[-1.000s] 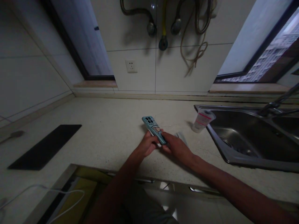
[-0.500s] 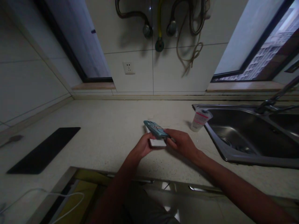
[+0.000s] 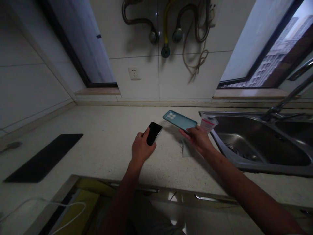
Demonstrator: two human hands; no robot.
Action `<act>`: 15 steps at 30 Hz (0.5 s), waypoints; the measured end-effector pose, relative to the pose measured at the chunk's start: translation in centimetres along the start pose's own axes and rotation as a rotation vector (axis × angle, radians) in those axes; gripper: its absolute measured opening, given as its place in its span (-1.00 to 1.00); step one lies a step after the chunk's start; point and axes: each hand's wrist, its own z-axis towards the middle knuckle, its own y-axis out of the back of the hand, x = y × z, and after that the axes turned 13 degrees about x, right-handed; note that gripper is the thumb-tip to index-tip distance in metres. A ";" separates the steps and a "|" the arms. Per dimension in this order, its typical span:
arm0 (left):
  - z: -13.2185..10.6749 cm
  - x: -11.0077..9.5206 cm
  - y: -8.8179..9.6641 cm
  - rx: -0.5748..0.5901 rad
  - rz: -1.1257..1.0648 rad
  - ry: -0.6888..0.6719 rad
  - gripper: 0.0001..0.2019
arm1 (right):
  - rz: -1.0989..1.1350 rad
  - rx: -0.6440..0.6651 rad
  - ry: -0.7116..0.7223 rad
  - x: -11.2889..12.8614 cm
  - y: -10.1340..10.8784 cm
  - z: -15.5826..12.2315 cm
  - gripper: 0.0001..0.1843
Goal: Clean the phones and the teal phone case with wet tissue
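My left hand (image 3: 140, 149) grips a black phone (image 3: 154, 133) by its lower end, screen side up, above the pale countertop (image 3: 105, 143). My right hand (image 3: 198, 139) holds a teal phone case (image 3: 180, 119) by one end, lifted off the counter and apart from the phone. The case's inner side faces up, with the camera cut-outs at its far left end. A small pale cloth or wipe (image 3: 186, 149) lies on the counter just under my right hand.
A steel sink (image 3: 259, 143) with a tap sits at the right, a small plastic cup (image 3: 207, 123) at its corner. A black mat (image 3: 44, 156) lies at the left. A white cable (image 3: 49, 209) hangs at the lower left. Hoses and a wall socket (image 3: 134, 73) are behind.
The teal case has come off the phone. My right hand moved it right and up, while my left hand turned the bare phone screen up.
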 end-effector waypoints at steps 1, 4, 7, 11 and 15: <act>0.0 0.0 0.0 -0.007 0.084 0.044 -0.28 | 0.008 0.017 -0.035 -0.2 -0.1 0.0 -0.70; -0.1 0.0 0.1 -0.018 0.250 0.130 -0.29 | 0.001 0.060 -0.135 -0.8 -0.2 -0.3 -0.70; -0.1 0.0 0.2 -0.011 0.342 0.182 -0.28 | -0.038 0.069 -0.177 -1.4 -0.4 -0.6 -0.61; -0.2 0.4 0.3 0.048 0.363 0.250 -0.23 | -0.129 0.007 -0.207 -1.8 -0.9 -1.0 -0.10; -0.1 0.7 0.4 0.095 0.349 0.275 -0.20 | -0.209 0.018 -0.280 -1.9 -1.5 -1.4 0.07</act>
